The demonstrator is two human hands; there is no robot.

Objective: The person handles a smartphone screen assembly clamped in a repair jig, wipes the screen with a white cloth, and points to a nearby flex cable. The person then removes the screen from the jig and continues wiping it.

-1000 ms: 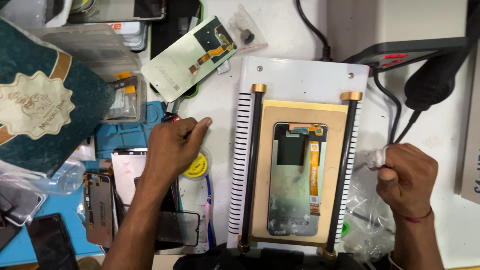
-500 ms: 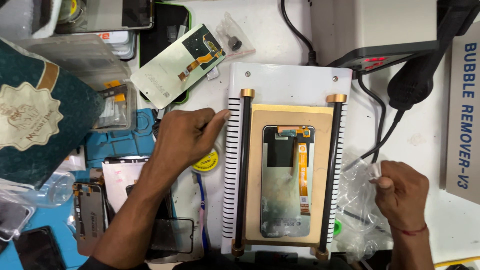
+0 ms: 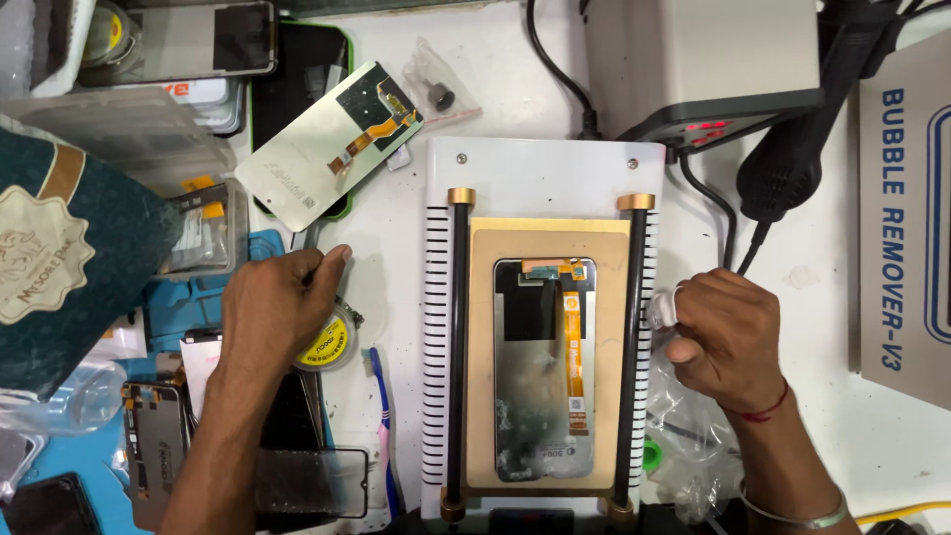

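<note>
Hands palm-down: left hand (image 3: 280,305) over spool (image 3: 327,342), right hand (image 3: 728,337) fisted.

I see only one view, from the head camera looking almost straight down and close on the workbench, with the white heating plate (image 3: 545,168) at frame centre and both forearms entering from the bottom edge.

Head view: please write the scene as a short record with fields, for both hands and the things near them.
left hand: rests palm down on the bench, over a yellow spool
right hand: closed around a small clear thing, beside the white plate
phone screen: lies back up on the tan mat, between two black bars
toothbrush: left of the plate
</note>
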